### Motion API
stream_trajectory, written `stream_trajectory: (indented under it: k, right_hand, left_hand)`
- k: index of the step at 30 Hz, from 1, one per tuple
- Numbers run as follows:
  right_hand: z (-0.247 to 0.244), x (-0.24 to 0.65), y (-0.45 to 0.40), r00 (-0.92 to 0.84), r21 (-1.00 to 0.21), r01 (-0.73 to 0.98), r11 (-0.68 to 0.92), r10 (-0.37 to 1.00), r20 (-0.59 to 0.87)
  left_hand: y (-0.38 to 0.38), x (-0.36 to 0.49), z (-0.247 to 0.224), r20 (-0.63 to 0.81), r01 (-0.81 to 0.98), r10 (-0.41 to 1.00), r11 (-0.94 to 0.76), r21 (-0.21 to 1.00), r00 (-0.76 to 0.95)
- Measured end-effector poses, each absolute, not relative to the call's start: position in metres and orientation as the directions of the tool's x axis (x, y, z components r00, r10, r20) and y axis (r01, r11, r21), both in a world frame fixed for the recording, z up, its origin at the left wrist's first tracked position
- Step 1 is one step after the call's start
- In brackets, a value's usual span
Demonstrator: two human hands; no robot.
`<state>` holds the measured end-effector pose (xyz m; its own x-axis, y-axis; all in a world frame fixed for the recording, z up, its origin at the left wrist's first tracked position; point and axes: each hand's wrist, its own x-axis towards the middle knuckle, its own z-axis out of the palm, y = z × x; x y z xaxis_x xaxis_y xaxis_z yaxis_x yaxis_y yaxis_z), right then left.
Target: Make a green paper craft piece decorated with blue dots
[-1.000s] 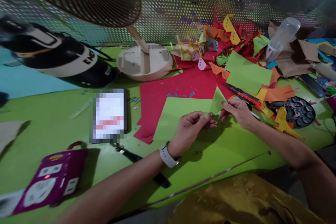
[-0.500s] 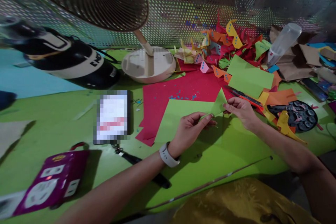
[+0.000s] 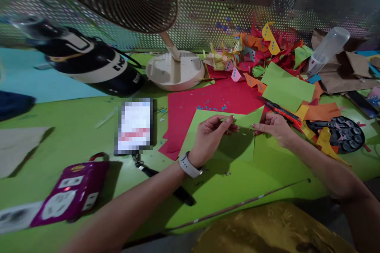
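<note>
A folded piece of light green paper (image 3: 248, 119) is held up between my two hands. My left hand (image 3: 214, 136), with a pale watch on the wrist, pinches its left end between thumb and fingers. At its right end, my right hand (image 3: 273, 128) has thumb and fingers closed on the paper. Below them a larger green sheet (image 3: 194, 130) lies flat, partly hidden by my left hand. Under that sheet, a red sheet (image 3: 190, 101) carries small blue dots of paper. Just beyond my right hand lies an orange and black cutter (image 3: 286, 114).
Cut, dotted paper shapes (image 3: 271, 41) are heaped at the back, near another green sheet (image 3: 289, 87). A black paint palette (image 3: 347, 134) sits at the right. Leftward are a fan base (image 3: 175, 69), a black bottle (image 3: 97, 63), a phone (image 3: 135, 126) and a purple device (image 3: 73, 189).
The folded green paper has tipped from an upright point to a lower, flatter strip. My hands have spread slightly apart, and the whole view has shifted a little.
</note>
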<state>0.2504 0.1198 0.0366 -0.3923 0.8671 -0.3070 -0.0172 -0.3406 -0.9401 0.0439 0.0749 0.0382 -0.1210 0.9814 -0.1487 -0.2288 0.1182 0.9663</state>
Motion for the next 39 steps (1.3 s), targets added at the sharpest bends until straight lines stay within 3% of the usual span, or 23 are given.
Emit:
stream_trajectory:
  k: [6,11,19,28,39]
  right_hand:
    - [0.036,0.244,0.112,-0.320,-0.932,-0.093,-0.349,0.897,-0.304]
    - [0.038,0.238,0.103,-0.306,-0.926,-0.124,-0.358,0.901,-0.307]
    - [0.034,0.235,0.099,-0.324,-0.928,-0.153,-0.339,0.905,-0.276]
    - [0.029,0.236,0.099,-0.341,-0.936,-0.142,-0.322,0.904,-0.259]
    - [0.036,0.230,0.097,-0.352,-0.928,-0.183,-0.324,0.903,-0.246]
  left_hand:
    - [0.075,0.046,0.041,-0.163,-0.341,0.978,0.110,0.934,-0.131]
    - [0.067,0.057,0.037,-0.227,-0.257,0.974,0.221,0.941,0.008]
    - [0.064,0.057,0.029,-0.102,-0.165,0.994,0.095,0.982,-0.036]
    - [0.065,0.056,0.026,-0.069,-0.087,0.997,0.066,0.994,-0.030]
    - [0.063,0.057,0.026,-0.159,-0.209,0.987,0.149,0.967,-0.033]
